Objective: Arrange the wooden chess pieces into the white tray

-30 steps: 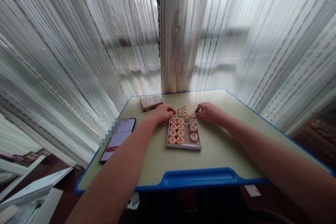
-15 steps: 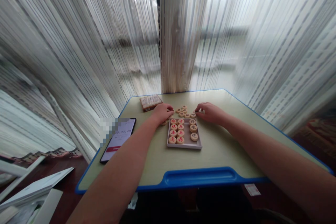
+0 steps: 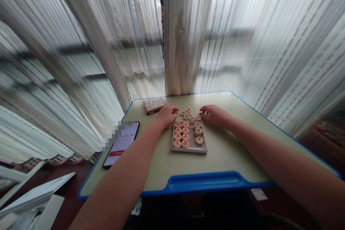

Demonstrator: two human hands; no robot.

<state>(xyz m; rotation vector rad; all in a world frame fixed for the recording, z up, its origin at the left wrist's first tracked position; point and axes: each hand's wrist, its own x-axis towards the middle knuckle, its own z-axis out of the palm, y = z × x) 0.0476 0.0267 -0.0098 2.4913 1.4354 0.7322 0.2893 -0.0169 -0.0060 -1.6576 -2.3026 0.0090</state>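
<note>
sheer striped curtains [image 3: 81, 43] | daylit window behind | blue-edged table [image 3: 205, 183]

Bare left forearm [image 3: 134, 165], right forearm [image 3: 269, 154]

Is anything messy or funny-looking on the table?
Nothing is spilled or broken. A small heap of round game pieces lies loose on the table just past the tray, between the left hand and right hand. The tray's right column has gaps, while its other pieces sit in neat rows.
</note>
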